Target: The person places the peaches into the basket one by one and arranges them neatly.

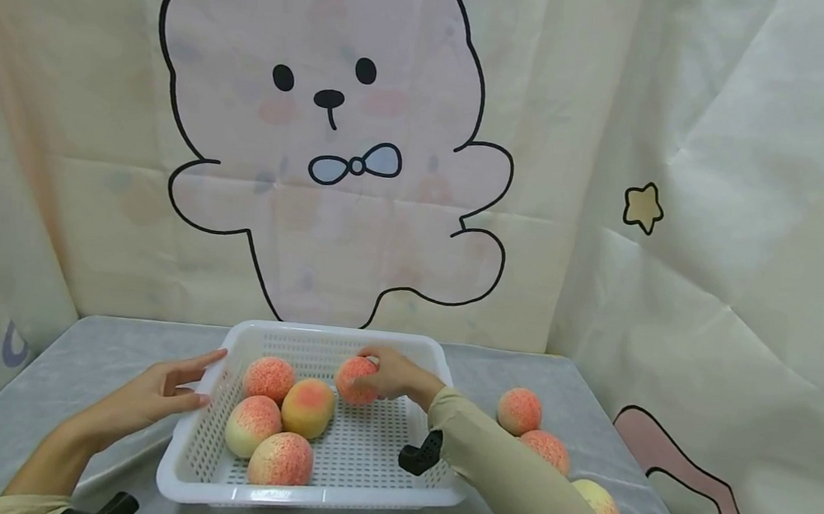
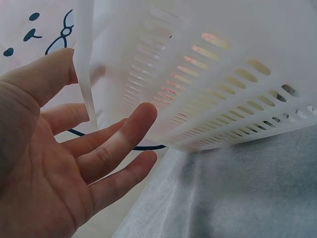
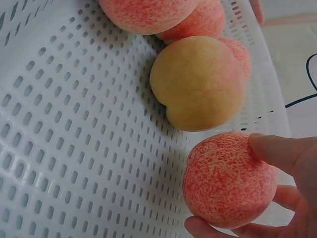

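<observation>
My right hand (image 1: 393,373) grips a red-speckled peach (image 3: 230,181) inside the white plastic basket (image 1: 329,496), its thumb on one side and fingers around the other. Several peaches sit in the left half: a smooth yellow-orange one (image 1: 308,408) nearest the held peach, with a red one (image 1: 269,379) behind it, a pale pink-yellow one (image 1: 254,426) to the left and a speckled one (image 1: 281,460) in front. Outside the basket's left edge, my left hand (image 2: 59,158) touches the rim (image 2: 84,64) with fairly straight, spread fingers. Other fingertips hang below the rim beside the slotted wall.
On the grey cloth-covered table (image 1: 144,335), right of the basket, lie a red peach (image 1: 520,410), another red peach (image 1: 546,449) and a yellowish peach (image 1: 598,504), partly behind my right sleeve (image 1: 509,481). A printed curtain (image 1: 547,96) hangs behind the table.
</observation>
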`<state>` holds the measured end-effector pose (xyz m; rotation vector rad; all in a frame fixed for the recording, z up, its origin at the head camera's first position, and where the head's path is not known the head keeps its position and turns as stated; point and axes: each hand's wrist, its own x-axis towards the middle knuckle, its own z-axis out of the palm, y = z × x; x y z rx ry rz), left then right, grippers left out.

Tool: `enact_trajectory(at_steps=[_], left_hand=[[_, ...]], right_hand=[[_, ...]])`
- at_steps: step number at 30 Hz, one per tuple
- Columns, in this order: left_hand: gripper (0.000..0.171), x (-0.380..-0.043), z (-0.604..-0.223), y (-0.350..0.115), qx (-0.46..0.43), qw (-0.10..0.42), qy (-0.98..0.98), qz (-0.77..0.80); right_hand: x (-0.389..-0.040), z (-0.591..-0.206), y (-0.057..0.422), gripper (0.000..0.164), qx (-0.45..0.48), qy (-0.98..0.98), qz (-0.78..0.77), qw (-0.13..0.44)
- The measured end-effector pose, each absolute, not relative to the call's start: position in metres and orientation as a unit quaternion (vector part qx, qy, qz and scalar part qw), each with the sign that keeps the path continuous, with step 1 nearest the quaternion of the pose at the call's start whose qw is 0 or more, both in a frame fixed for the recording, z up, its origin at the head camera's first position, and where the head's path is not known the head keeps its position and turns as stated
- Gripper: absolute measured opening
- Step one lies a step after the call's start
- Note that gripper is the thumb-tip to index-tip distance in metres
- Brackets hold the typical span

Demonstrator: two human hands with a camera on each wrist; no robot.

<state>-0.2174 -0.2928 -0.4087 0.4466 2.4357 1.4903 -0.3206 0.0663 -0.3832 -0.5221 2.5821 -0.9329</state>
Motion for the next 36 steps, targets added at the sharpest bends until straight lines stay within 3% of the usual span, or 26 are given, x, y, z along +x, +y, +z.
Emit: enact_trajectory(at_steps=[14,25,36], left_hand=[[0.075,-0.217,-0.408,-0.291,0.149,0.120,0.842,0.504],[0.075,-0.218,-0.411,-0.290,0.148,0.120,0.839,0.510],[0.075,-0.217,-0.409,-0.287,0.143,0.114,0.847,0.498]], right_hand=[[-0.322,-0.399,0.062,0.053,-0.202,0.888,-0.355,0.211],[-0.318,-0.395,0.072,0.066,-0.199,0.877,-0.361,0.247],[-0.317,-0.381,0.088,0.065,-0.218,0.882,-0.351,0.225]])
